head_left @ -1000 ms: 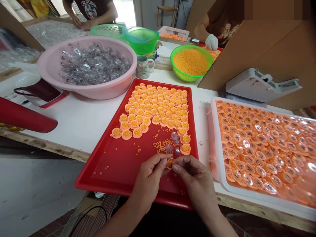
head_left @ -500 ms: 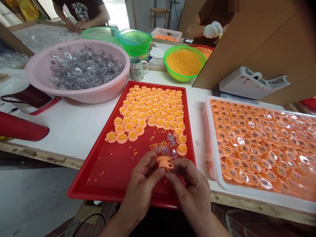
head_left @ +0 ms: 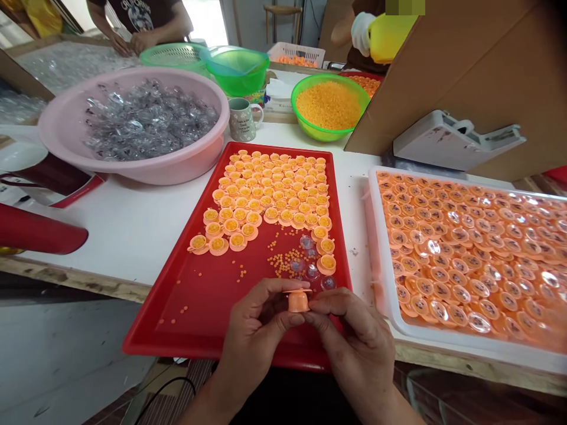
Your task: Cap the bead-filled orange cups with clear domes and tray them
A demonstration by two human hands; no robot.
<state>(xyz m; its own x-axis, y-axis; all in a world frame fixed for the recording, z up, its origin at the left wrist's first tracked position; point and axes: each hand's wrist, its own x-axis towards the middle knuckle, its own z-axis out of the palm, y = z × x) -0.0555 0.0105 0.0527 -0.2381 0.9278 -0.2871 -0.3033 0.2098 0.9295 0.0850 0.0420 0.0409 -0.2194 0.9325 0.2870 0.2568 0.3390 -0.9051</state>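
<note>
Between my two hands is a small orange toy cup (head_left: 298,301), turned with its saucer side up, over the near part of a red tray (head_left: 186,295). My left hand (head_left: 254,330) pinches it from the left, index finger along the saucer and thumb below. From the right, my right hand (head_left: 354,330) grips it with thumb and fingertips. Rows of orange toy cups (head_left: 274,189) filled with yellow bits cover the tray's far part. Beyond my fingers lie several clear plastic lids (head_left: 312,271) and loose yellow bits (head_left: 283,262).
A white bin (head_left: 376,248) of lidded cups stands at right. A pink basin (head_left: 177,168) of clear plastic pieces is at left, beside a mug (head_left: 241,121). Behind are a green bowl (head_left: 330,136) of yellow bits, a cardboard panel (head_left: 487,77) and two people at work.
The toy cup has been turned in my fingers, so its handle no longer shows. My right hand shifted slightly right, uncovering another clear lid. A gloved co-worker now holds a yellow object.
</note>
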